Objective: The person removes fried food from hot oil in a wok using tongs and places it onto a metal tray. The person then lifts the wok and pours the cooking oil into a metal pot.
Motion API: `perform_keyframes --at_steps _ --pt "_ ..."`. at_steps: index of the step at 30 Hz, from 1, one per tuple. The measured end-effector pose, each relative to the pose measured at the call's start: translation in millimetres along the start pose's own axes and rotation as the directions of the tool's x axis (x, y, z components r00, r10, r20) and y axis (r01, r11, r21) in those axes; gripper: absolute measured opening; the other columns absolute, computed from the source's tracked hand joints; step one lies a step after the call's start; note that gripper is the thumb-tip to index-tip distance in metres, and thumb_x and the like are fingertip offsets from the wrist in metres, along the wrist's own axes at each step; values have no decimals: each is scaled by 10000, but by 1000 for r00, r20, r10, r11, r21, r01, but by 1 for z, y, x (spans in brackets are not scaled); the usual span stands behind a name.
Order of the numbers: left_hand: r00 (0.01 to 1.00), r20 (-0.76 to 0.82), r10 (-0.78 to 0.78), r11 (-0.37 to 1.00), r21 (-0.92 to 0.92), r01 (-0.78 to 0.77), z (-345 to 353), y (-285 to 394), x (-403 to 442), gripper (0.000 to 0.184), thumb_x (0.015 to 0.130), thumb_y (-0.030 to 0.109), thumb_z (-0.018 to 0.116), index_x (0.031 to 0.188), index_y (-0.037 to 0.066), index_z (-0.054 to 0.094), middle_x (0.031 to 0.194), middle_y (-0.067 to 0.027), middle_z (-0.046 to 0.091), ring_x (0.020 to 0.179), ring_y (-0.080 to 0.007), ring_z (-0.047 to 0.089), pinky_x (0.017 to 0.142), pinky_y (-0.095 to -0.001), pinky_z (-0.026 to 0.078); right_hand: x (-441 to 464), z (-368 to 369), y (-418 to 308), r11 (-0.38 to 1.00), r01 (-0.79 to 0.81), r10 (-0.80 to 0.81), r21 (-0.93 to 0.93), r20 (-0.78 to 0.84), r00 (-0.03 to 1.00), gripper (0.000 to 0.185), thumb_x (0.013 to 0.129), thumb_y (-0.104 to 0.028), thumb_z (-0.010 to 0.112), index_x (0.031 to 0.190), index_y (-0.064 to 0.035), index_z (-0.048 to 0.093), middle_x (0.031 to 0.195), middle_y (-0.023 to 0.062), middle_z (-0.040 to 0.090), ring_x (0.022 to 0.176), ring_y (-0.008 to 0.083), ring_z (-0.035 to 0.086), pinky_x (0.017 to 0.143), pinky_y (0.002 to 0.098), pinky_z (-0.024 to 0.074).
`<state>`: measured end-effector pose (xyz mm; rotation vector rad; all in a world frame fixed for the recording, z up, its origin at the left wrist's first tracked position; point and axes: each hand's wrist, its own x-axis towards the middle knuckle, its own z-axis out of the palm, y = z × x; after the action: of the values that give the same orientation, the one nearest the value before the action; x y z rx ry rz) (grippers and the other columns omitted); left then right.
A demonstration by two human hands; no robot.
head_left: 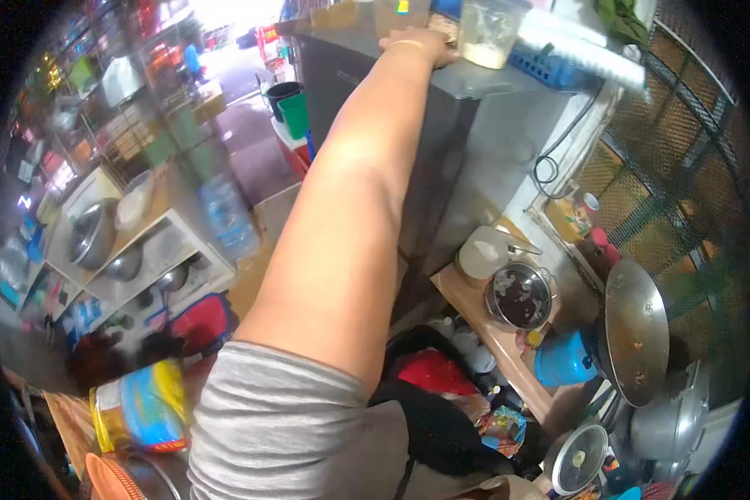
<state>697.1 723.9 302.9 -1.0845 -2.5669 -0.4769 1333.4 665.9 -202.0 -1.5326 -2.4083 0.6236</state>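
My left arm, in a grey short sleeve, stretches up and away from me to the top of a dark grey cabinet-like appliance [354, 73]. My left hand [418, 43], with a thin band at the wrist, is at that top surface with its fingers apart, some of them partly hidden. Just beyond it is a clear plastic container [398, 18] with a small coloured label. To its right stands a clear tub [487, 37] with something pale in the bottom. Between them sits a container of light brown bits [443, 27]. My right hand is out of view.
A blue basket [550, 67] is right of the tub. Below right, a pot of dark liquid [518, 296] stands on a wooden counter [467, 312] near a large wok [636, 333]. Shelves with metal bowls [94, 233] stand left, near a yellow-blue packet [142, 408].
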Motion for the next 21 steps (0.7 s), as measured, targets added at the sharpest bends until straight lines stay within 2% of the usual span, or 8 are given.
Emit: perform_keyframes --at_steps 2,5,11,15,17,19,20,21 --pt "984 166 -68 995 88 54 -10 4 8 525 913 449 577 1352 172 498 1265 -87 602 1216 -286 540 991 -466 436 -13 21 16 999 -34 40 -39 148 988 577 907 -300 566 1406 -52 418 1339 183 536 1175 340 526 1032 427 376" --pt "980 157 -121 992 -26 126 18 1 45 644 832 541 631 1380 222 516 1426 -35 486 1336 -292 405 1083 -536 278 -45 38 46 993 -73 96 -90 292 952 579 899 -288 579 1403 -51 422 1329 188 545 1168 343 534 1033 428 375" --pt "1000 -18 14 985 -173 -17 -14 10 6 535 837 218 633 1321 60 466 1276 -212 580 1199 -320 565 1007 -494 421 -86 46 58 996 -88 91 -25 248 964 505 864 -268 634 1298 -44 504 1218 184 601 1095 316 580 968 416 416" --pt "988 -133 -78 947 -320 31 -20 16 4 576 807 213 665 1313 26 463 1184 -227 623 1129 -346 605 951 -467 465 -66 29 18 973 -148 115 177 187 976 338 846 -218 676 1126 -33 642 1019 149 681 967 233 646 831 372 504" --pt "933 -359 -5 839 -510 -191 -6 -5 23 633 798 254 699 1332 35 438 1187 -226 624 1130 -316 612 956 -475 462 -51 -14 -36 922 -199 118 332 249 961 315 870 -182 655 1145 -29 630 1027 139 678 965 216 641 834 354 505" --pt "978 -106 179 -19 -994 -104 -14 -12 -15 367 927 261 613 1232 75 529 1196 -104 608 1142 -297 589 944 -452 487 -36 -78 -110 841 -243 88 483 320 943 295 894 -158 636 1155 -21 620 1054 130 674 970 199 635 843 337 503" --pt "933 -201 299 -241 -962 -130 -27 2 -77 510 857 296 688 1263 39 515 1199 -136 600 1080 -305 623 912 -519 503 -30 -83 -113 892 -167 62 420 252 966 312 897 -187 648 1151 -7 617 1050 125 672 960 187 632 842 327 502" --pt "844 -291 450 -463 -885 -58 -20 11 -124 404 861 182 682 1173 6 497 1090 -139 613 927 -285 672 827 -449 568 -22 -98 -130 933 -97 34 345 184 982 335 900 -215 659 1147 7 613 1046 121 670 950 174 630 841 317 501"
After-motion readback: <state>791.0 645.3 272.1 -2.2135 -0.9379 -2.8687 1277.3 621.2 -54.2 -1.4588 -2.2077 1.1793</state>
